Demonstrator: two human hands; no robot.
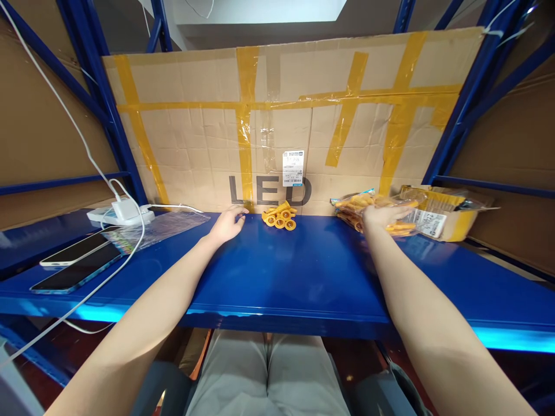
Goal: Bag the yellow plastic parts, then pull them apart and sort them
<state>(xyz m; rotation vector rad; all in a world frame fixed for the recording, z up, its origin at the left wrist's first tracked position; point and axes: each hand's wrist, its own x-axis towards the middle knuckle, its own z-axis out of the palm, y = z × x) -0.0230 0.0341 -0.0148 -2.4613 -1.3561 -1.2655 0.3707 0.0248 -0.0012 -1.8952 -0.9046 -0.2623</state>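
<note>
A small pile of yellow plastic parts (280,216) lies on the blue shelf (303,277) against the cardboard back wall. My left hand (228,222) rests on the shelf just left of the pile, fingers loosely curled, holding nothing that I can see. My right hand (384,216) reaches to the right and lies on a clear plastic bag of yellow parts (373,205), fingers closing over it.
Two phones (76,260) lie at the left beside a white charger (124,211) with its cable. An empty clear bag (165,225) lies left of my left hand. A yellow packet with a label (437,216) sits at the right. The taped cardboard wall (286,121) closes the back.
</note>
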